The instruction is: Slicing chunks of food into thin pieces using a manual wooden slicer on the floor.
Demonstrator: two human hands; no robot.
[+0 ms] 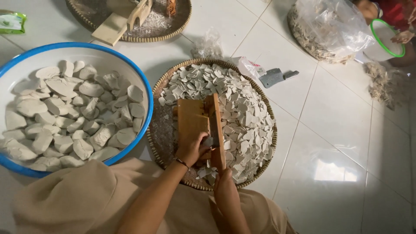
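Note:
A wooden slicer board (197,119) lies across a round woven tray (159,130) heaped with thin grey-white slices (242,112). My left hand (192,149) presses a grey lump (208,141) against the board's upright rail. My right hand (224,187) sits at the near end of the rail, fingers curled around it. To the left stands a large white basin with a blue rim (149,99), filled with whole grey-white lumps (69,117).
A second woven tray (173,30) with another wooden slicer stands at the back. A small cleaver (275,77) lies on the white tile floor. A plastic bag over a basket (329,28) is at back right, where another person's hand (405,37) touches a green-rimmed bowl.

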